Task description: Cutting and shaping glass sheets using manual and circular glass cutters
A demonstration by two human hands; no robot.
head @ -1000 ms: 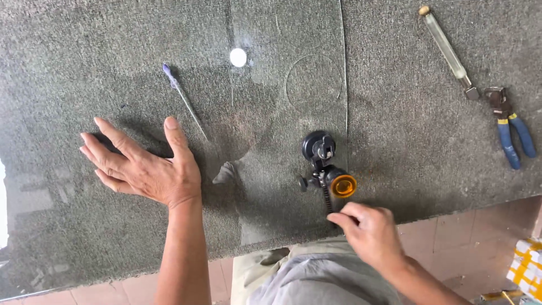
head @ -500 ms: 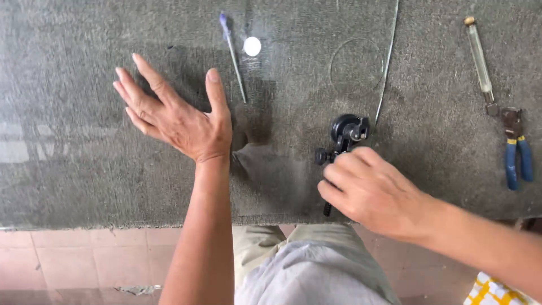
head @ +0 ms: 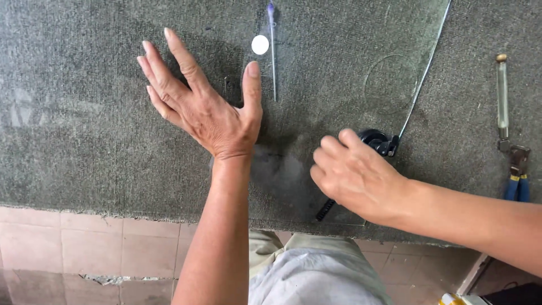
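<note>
A black cutting tool (head: 379, 141) with a ribbed rod is seen right of centre in the frame, set on a clear glass sheet (head: 316, 73) laid over grey carpet (head: 68, 113). It is covered by the right hand (head: 355, 175), whose fingers are curled over it in what looks like a grip, though the contact itself is hidden. The left hand (head: 206, 110) is pressed flat on the glass, fingers spread wide and holding nothing. The glass is judged stiff, slippery and fragile, best steadied by flat palms and kept off its edges. A thin pen-like stick (head: 272, 45) and a white disc (head: 260, 44) are seen at upper centre, pliers (head: 516, 175) at the right edge.
</note>
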